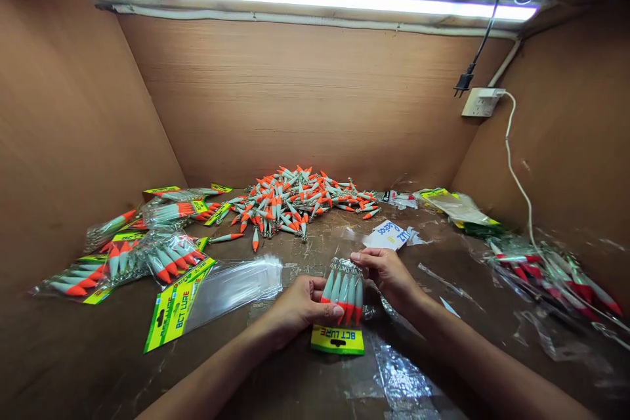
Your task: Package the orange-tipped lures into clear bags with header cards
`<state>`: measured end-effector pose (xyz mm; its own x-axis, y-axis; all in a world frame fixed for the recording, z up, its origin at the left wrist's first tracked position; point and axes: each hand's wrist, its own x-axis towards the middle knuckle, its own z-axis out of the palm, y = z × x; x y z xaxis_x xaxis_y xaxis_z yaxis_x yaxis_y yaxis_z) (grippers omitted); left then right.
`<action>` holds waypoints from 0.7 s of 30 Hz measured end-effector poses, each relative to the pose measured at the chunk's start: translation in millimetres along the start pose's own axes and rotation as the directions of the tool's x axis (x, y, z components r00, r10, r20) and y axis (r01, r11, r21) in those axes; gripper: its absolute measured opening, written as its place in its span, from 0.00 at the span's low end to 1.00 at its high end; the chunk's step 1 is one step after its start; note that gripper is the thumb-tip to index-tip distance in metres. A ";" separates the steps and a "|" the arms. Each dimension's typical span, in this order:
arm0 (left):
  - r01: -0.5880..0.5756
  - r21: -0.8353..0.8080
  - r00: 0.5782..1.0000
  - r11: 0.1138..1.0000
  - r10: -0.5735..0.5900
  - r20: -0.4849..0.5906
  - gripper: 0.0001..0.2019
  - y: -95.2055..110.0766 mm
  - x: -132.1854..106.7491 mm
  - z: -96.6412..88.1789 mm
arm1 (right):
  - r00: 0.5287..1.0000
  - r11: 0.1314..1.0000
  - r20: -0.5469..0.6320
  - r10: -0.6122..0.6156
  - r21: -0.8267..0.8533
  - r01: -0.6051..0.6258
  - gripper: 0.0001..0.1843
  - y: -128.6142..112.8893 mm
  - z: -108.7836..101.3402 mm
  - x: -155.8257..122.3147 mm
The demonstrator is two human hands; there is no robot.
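Observation:
My left hand (298, 307) grips the lower side of a clear packet of several orange-and-white fishing lures (343, 289), thumb pressed on the orange tips. The packet's yellow-green "BCT LURE" header card (337, 340) points toward me. My right hand (388, 270) pinches the packet's far end, by the metal hooks. Both hands hover just above the brown table, near its front middle.
A heap of loose lures (295, 200) lies at the back centre. Filled packets (142, 246) pile up on the left, with empty bags (216, 292) beside them. Red-tipped packets (546, 272) and plastic scraps lie right. A white paper slip (388, 234) sits behind my hands. Cardboard walls enclose the bench.

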<state>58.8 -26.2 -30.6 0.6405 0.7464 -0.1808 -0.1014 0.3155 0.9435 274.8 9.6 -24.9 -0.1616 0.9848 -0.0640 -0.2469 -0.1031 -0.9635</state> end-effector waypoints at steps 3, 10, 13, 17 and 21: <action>0.016 -0.009 1.000 1.000 -0.016 -0.006 0.25 1.5 -1.3 -0.5 | 0.997 0.998 0.067 0.032 0.050 -0.036 0.15 -1.8 0.8 -1.4; 0.060 -0.088 0.997 0.994 -0.054 0.060 0.21 0.8 -1.8 -5.8 | 0.988 0.977 0.051 0.145 0.149 -0.151 0.13 4.0 0.3 -0.3; 0.083 -0.122 0.994 0.989 -0.073 0.081 0.20 4.5 -4.6 -3.6 | 0.990 0.980 0.031 0.136 0.139 -0.139 0.12 5.6 -0.4 0.5; 0.086 -0.099 0.996 0.991 -0.083 0.030 0.19 5.4 -4.8 -1.7 | 0.992 0.986 0.010 0.123 0.115 -0.124 0.14 4.0 -1.4 0.5; 0.011 -0.038 0.997 0.999 -0.013 -0.072 0.19 -2.9 1.5 -7.2 | 0.996 0.993 0.013 0.090 0.081 -0.091 0.16 -0.3 -0.2 -1.1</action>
<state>54.6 -21.8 -35.6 0.5849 0.7826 -0.2131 -0.1234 0.3455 0.9303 275.2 8.6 -24.6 -0.1958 0.9695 -0.1471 -0.3080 -0.2033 -0.9294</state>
